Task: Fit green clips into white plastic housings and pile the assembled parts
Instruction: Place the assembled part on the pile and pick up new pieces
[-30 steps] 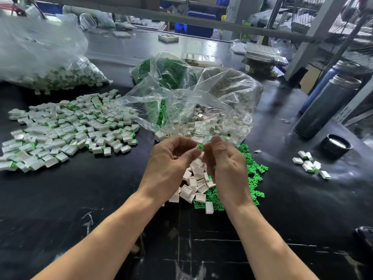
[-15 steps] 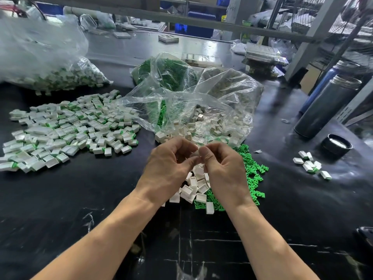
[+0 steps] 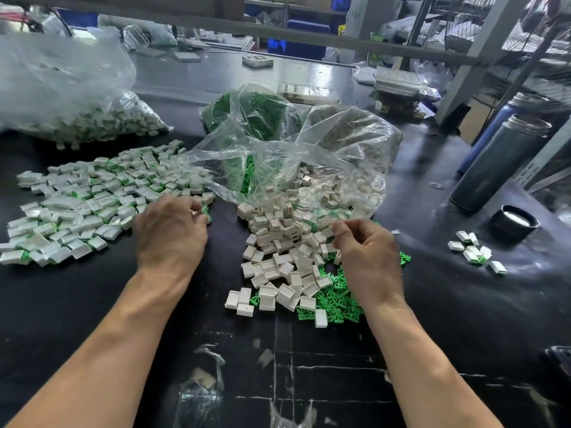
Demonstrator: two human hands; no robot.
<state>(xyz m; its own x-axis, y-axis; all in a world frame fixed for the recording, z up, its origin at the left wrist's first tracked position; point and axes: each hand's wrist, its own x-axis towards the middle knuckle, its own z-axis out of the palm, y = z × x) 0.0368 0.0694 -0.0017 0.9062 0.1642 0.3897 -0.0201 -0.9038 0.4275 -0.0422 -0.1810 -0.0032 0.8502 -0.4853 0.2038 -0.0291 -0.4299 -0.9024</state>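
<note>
Left hand [image 3: 171, 232] curled (contents hidden) at assembled pile [image 3: 92, 199], moved apart from right hand [image 3: 367, 251], fingers bent over white housings [image 3: 284, 242].

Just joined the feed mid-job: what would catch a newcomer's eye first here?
The wide spread of assembled white-and-green parts on the black table's left side, with the left hand at its edge. At centre, loose white plastic housings spill from a clear plastic bag over bright green clips, beside the right hand.

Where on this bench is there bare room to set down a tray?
Bare black table lies in front of the assembled pile, and between the green clips and the small cluster. The centre is crowded with white housings.
</note>
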